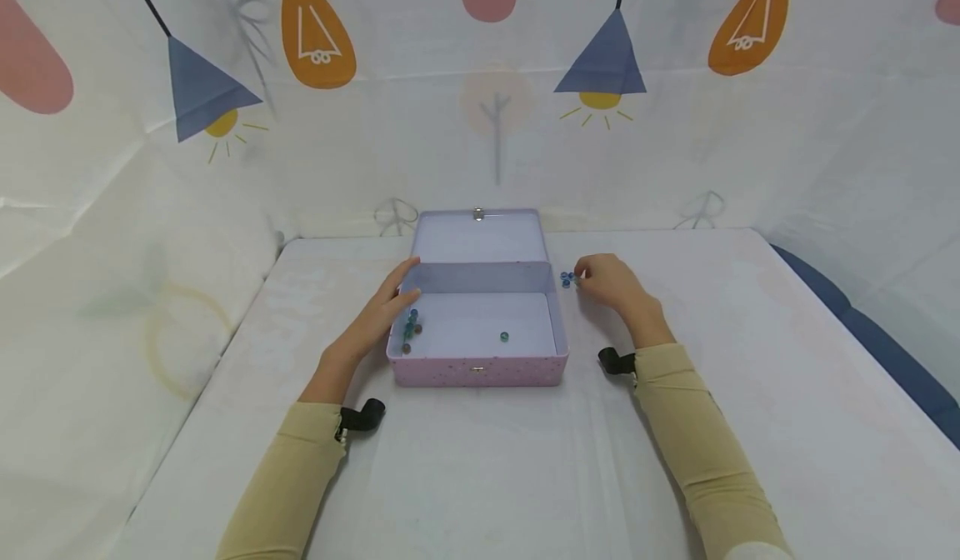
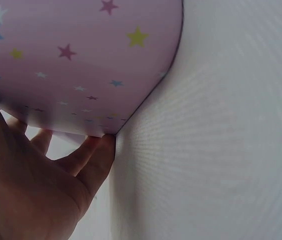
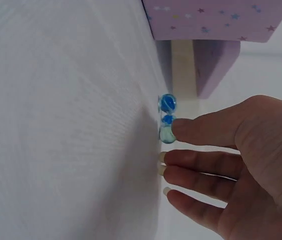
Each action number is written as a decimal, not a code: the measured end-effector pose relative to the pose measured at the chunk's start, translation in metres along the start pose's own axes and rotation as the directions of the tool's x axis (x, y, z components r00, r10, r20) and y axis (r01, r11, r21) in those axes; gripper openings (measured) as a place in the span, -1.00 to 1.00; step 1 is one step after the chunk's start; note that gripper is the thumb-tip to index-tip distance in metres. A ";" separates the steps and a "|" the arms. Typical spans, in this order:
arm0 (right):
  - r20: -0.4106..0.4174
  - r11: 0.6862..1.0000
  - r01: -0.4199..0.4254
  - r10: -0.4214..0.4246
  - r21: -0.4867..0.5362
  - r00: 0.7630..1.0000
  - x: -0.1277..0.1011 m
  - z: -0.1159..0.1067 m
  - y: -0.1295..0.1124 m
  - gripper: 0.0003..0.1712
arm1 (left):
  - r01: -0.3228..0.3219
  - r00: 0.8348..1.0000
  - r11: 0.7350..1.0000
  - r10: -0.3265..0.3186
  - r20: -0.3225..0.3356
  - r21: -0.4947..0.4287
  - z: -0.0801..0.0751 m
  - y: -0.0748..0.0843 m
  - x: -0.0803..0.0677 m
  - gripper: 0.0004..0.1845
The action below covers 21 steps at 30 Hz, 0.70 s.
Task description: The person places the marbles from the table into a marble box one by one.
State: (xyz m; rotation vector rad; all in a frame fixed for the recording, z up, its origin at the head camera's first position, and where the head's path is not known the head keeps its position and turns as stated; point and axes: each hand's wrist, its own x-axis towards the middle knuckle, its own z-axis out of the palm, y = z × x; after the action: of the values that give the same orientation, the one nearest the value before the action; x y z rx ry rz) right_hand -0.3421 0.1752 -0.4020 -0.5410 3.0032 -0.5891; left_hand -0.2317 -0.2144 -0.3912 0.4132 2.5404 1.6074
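A lidded tin box (image 1: 480,372), lilac with small stars, stands with its lid (image 1: 480,237) raised at the back. My left hand (image 1: 378,320) holds its left wall, thumb over the rim and fingers along the starry outside (image 2: 81,75). Several marbles (image 1: 408,332), bluish, green and brown, gather along the left inside, and one green marble (image 1: 504,337) lies apart toward the right. Beyond the box's right side, my right hand (image 1: 611,283) pinches a pale green glass marble (image 3: 166,135) at the tabletop; its index finger is hidden. Blue marbles (image 3: 168,103) sit right beside it.
The box stands on a white-covered table (image 1: 480,477). Behind it hangs a pale cloth (image 1: 420,143) printed with lamps and bulbs. A dark blue shape (image 1: 862,327) shows past the table's right edge. Each wrist bears a small black camera (image 1: 363,415).
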 end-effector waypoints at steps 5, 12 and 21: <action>-0.006 0.999 0.027 -0.028 -0.039 1.000 0.003 0.003 -0.002 -0.72 | -0.005 1.000 1.000 0.005 -0.005 0.005 0.000 0.005 -0.003 -0.33; 0.012 0.998 0.014 -0.013 -0.065 1.000 0.003 0.004 -0.003 -0.71 | -0.009 1.000 1.000 0.009 0.000 -0.029 -0.001 0.000 -0.003 -0.32; 0.018 0.999 -0.006 0.007 -0.054 1.000 -0.003 -0.005 -0.010 -0.68 | -0.021 1.000 0.999 0.022 0.004 -0.034 -0.001 0.002 -0.002 -0.33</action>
State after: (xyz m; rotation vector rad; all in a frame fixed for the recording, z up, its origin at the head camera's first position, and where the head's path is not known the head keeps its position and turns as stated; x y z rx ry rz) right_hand -0.3365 0.1697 -0.3938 -0.5355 3.0106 -0.5008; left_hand -0.2293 -0.2148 -0.3893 0.4416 2.5104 1.6522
